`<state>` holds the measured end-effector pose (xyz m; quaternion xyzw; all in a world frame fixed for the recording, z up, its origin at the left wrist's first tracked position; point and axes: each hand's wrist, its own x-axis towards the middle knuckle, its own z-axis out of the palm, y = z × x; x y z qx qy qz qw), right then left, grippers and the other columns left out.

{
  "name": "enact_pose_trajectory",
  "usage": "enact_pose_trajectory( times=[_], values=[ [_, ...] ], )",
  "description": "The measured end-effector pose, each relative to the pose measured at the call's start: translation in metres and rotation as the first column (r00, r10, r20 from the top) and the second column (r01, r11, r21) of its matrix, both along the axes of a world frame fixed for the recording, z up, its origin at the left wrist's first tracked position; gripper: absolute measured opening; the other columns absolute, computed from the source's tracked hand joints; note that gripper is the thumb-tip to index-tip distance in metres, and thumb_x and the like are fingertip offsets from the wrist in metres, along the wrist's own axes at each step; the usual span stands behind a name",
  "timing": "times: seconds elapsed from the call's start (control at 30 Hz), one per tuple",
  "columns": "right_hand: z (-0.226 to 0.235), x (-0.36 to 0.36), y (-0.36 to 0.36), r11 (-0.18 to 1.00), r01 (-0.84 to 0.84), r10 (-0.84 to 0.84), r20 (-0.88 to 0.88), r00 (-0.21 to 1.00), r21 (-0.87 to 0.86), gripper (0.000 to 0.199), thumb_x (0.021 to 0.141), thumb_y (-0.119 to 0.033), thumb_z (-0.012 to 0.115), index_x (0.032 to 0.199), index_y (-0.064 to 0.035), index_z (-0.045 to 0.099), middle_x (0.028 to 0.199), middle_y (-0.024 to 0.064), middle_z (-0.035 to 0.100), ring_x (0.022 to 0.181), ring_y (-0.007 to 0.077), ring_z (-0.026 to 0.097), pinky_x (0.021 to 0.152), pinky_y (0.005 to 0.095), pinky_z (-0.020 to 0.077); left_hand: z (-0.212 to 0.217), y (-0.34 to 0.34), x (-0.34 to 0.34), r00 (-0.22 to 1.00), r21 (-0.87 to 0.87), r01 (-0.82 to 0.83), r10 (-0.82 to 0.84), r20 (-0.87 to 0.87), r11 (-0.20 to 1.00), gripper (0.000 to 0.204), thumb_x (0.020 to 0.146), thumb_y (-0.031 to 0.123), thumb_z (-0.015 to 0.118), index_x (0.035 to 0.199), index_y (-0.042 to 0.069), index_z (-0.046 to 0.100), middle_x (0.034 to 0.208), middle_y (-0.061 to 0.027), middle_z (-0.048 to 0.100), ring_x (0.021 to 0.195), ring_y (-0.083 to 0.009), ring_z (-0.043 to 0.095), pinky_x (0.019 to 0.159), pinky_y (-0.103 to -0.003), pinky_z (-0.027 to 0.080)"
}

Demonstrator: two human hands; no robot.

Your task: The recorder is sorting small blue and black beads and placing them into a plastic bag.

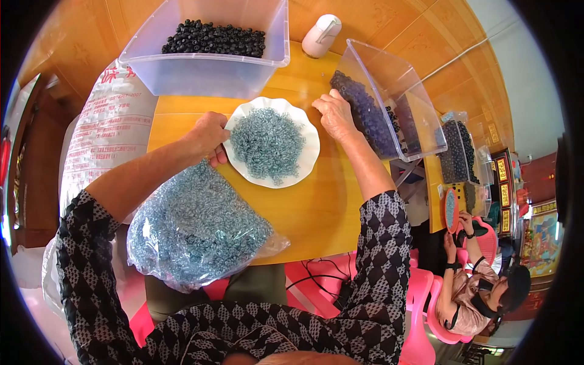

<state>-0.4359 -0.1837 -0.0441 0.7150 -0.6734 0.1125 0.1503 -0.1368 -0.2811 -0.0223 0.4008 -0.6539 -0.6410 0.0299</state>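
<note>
My left hand (208, 139) grips the top of a clear plastic bag (194, 226) full of small blue-grey rings, right at the left rim of a white scalloped plate (309, 146). The plate lies on a small yellow table (304, 213) and holds a heap of the same rings (266, 143). My right hand (334, 115) rests on the table by the plate's upper right edge, fingers curled down beside a tilted clear bin (395, 97) of dark blue beads. It holds nothing that I can see.
A clear bin (207, 67) of black beads stands at the table's back. A white bottle (321, 35) lies behind it. A printed white sack (103, 128) leans at the left. Another person (480, 286) sits at the right on a pink chair with a second table.
</note>
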Motion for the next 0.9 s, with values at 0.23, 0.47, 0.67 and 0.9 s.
enact_pose_trajectory(
  times=[0.23, 0.47, 0.67, 0.9],
  values=[
    [0.011, 0.015, 0.0, 0.997, 0.039, -0.017, 0.324, 0.946, -0.062, 0.012, 0.068, 0.002, 0.06, 0.078, -0.002, 0.066, 0.069, 0.0066, 0.062, 0.067, 0.0207, 0.055, 0.064, 0.0308, 0.0459, -0.003, -0.001, -0.003, 1.0, 0.004, 0.001, -0.001, 0.0, 1.0, 0.014, 0.085, -0.001, 0.039, 0.088, -0.008, 0.051, 0.068, -0.0163, 0.058, 0.044, -0.0188, 0.057, 0.031, -0.029, 0.044],
    [0.028, 0.022, 0.003, 0.991, 0.114, -0.12, 0.799, 0.589, 0.065, 0.016, 0.072, -0.003, 0.066, 0.088, 0.002, 0.067, 0.075, 0.0077, 0.067, 0.066, 0.0141, 0.061, 0.063, 0.025, 0.0473, -0.003, -0.003, 0.002, 1.0, -0.012, 0.003, -0.003, 0.002, 1.0, 0.015, 0.085, 0.0, 0.039, 0.09, -0.009, 0.051, 0.069, -0.0168, 0.059, 0.044, -0.0187, 0.057, 0.032, -0.03, 0.045],
    [0.012, 0.003, -0.042, 0.949, 0.289, -0.278, 0.094, 0.956, -0.13, 0.021, 0.072, -0.001, 0.054, 0.091, 0.0004, 0.064, 0.088, 0.0251, 0.061, 0.08, 0.0395, 0.059, 0.07, 0.038, 0.0492, -0.006, -0.003, 0.003, 1.0, 0.01, -0.01, 0.01, -0.009, 1.0, 0.017, 0.084, 0.0, 0.039, 0.091, -0.008, 0.052, 0.07, -0.0165, 0.06, 0.044, -0.0187, 0.058, 0.032, -0.029, 0.045],
    [-0.005, -0.019, -0.1, 0.886, 0.428, -0.385, -0.234, 0.893, 0.177, 0.019, 0.079, -0.004, 0.046, 0.08, -0.0025, 0.065, 0.088, 0.019, 0.064, 0.086, 0.0321, 0.063, 0.072, 0.0403, 0.051, -0.007, -0.001, 0.002, 0.999, 0.014, 0.013, -0.013, -0.036, 1.0, 0.016, 0.085, 0.002, 0.04, 0.091, -0.007, 0.052, 0.07, -0.0146, 0.059, 0.046, -0.0179, 0.058, 0.035, -0.028, 0.046]
  ],
)
